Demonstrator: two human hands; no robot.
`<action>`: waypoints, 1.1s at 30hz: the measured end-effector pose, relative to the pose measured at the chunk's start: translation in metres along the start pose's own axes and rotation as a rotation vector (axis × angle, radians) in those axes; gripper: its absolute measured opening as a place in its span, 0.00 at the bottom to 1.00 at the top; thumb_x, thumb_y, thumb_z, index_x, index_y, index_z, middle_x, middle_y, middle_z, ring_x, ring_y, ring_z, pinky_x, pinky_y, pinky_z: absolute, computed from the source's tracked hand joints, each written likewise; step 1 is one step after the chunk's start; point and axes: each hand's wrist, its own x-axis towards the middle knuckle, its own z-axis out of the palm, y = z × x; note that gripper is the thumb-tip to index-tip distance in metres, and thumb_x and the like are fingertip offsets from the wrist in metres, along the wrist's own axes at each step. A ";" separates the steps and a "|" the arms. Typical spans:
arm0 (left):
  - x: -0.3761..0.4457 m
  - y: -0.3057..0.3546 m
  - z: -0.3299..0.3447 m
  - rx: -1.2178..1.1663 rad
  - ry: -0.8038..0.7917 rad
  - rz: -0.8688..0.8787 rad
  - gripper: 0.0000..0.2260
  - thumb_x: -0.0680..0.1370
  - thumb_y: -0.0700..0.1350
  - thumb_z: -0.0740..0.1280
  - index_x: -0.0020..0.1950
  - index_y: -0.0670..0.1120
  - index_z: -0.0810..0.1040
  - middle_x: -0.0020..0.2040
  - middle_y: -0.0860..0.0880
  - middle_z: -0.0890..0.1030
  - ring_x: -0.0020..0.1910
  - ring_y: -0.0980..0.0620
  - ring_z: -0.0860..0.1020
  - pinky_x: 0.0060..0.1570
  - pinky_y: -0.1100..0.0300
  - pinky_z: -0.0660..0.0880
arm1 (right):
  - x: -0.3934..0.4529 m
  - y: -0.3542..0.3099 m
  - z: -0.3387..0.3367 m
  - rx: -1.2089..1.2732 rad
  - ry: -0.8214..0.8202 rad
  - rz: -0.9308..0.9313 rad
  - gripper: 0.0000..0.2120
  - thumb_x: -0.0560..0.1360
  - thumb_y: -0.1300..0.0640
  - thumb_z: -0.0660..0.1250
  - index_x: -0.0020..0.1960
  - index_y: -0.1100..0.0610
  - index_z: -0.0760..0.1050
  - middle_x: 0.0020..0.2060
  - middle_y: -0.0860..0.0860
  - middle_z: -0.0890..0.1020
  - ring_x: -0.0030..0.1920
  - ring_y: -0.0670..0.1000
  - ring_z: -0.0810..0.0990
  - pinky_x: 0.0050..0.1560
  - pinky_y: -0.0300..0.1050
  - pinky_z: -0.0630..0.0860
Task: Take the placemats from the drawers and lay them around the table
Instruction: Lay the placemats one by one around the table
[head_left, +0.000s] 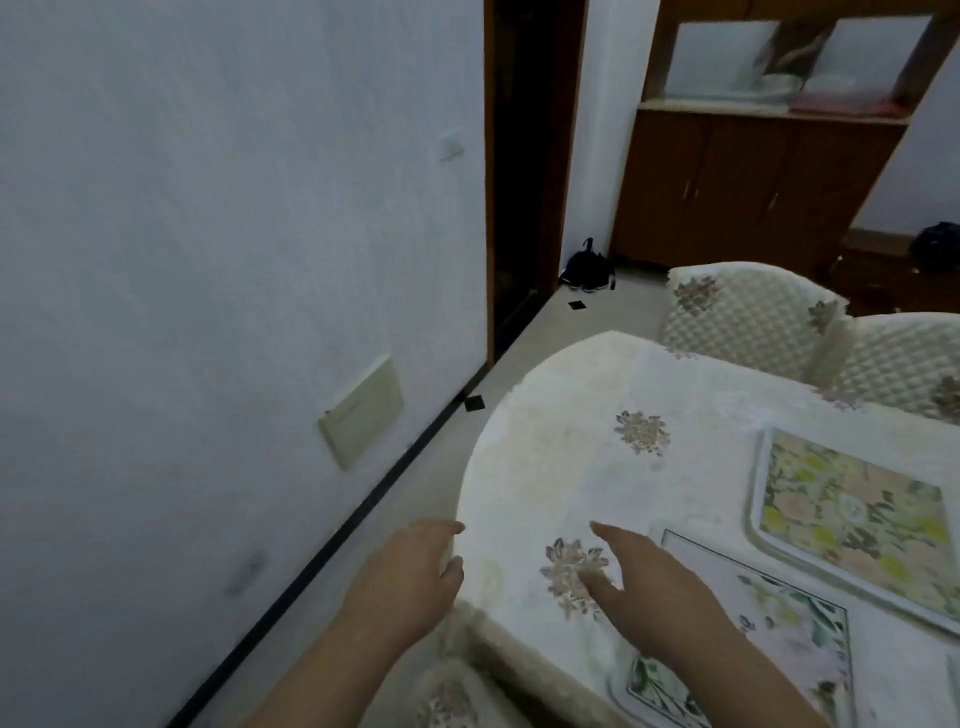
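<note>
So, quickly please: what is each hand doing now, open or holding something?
Left hand: open, holding nothing, at the table edge.
Right hand: open, holding nothing, over the table.

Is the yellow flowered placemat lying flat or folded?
Flat: the yellow placemat lies spread on the table, its border showing all along.

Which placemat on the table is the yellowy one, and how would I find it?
Start at the round table under its white flowered tablecloth and look to its right side, near the two quilted cream chairs. There lies the rectangular placemat with yellow and peach flowers inside a pale border. Its neighbour, the white placemat with green leaves and a thin dark outline, sits closer to the right hand.
</note>
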 end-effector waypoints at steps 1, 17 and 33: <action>0.011 -0.017 -0.007 0.005 0.005 0.006 0.21 0.83 0.53 0.60 0.77 0.56 0.67 0.75 0.57 0.70 0.71 0.56 0.70 0.70 0.57 0.68 | 0.012 -0.015 0.006 0.006 -0.005 0.009 0.31 0.78 0.34 0.57 0.78 0.39 0.55 0.75 0.41 0.65 0.70 0.47 0.71 0.65 0.47 0.71; 0.191 -0.225 -0.187 0.159 0.058 0.244 0.22 0.83 0.60 0.56 0.76 0.56 0.68 0.72 0.56 0.73 0.70 0.54 0.71 0.65 0.53 0.70 | 0.154 -0.269 0.023 -0.064 0.320 0.215 0.29 0.79 0.33 0.55 0.77 0.43 0.62 0.75 0.41 0.67 0.73 0.44 0.67 0.69 0.44 0.67; 0.372 -0.188 -0.256 0.165 0.118 0.383 0.36 0.75 0.67 0.41 0.76 0.55 0.68 0.73 0.57 0.73 0.70 0.55 0.71 0.68 0.54 0.68 | 0.343 -0.281 -0.040 0.096 0.396 0.199 0.29 0.78 0.33 0.57 0.75 0.44 0.64 0.73 0.42 0.70 0.71 0.48 0.69 0.67 0.48 0.68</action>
